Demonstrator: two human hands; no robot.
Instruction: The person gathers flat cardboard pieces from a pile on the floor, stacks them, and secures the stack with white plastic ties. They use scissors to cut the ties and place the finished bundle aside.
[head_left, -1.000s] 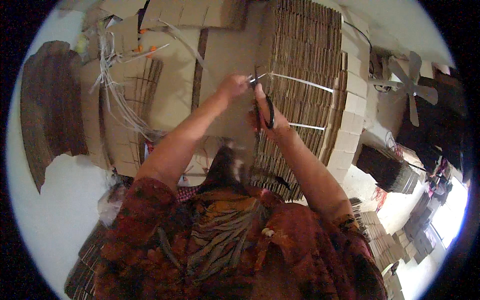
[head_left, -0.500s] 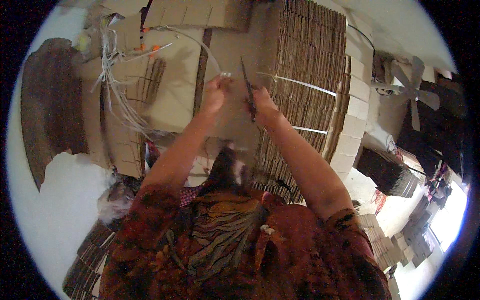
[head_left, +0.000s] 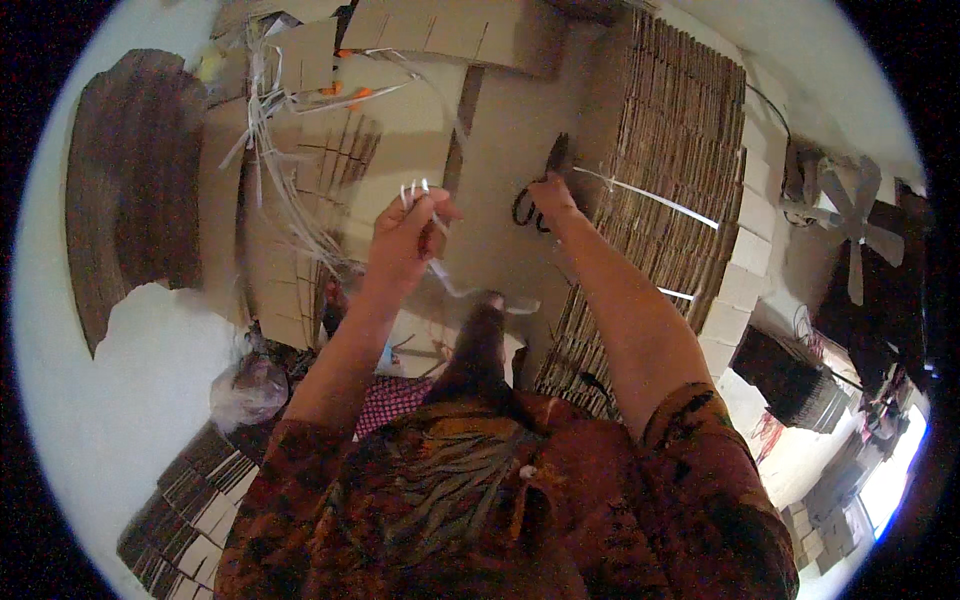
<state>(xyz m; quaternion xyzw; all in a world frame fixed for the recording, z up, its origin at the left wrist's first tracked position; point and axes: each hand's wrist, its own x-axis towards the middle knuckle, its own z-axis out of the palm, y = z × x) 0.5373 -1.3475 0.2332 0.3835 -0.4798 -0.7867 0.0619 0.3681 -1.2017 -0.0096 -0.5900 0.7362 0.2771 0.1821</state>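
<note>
White plastic strapping (head_left: 447,284) is pinched in my left hand (head_left: 405,238). Short pale loops of it stick up past the fingers, and a loose tail trails down toward my foot. Closed around dark scissors (head_left: 557,153), my right hand (head_left: 552,197) is low over a brown cardboard surface (head_left: 500,225). The blades point away from me and the ring handles show left of the hand. Just right of that hand stands a tall stack of folded cardboard (head_left: 675,120), with a white strap (head_left: 655,203) across it.
A bunch of loose white straps (head_left: 275,165) lies over cardboard at the left. Orange bits (head_left: 357,97) are near it. A dark cardboard pile (head_left: 135,180) stands far left, a plastic bag (head_left: 247,390) below it. A fan (head_left: 853,215) stands at the right.
My hands have moved apart. The left came nearer with the strapping, whose tail now hangs loose. The right carried the scissors rightward, close to the stack. The whole view has shifted slightly.
</note>
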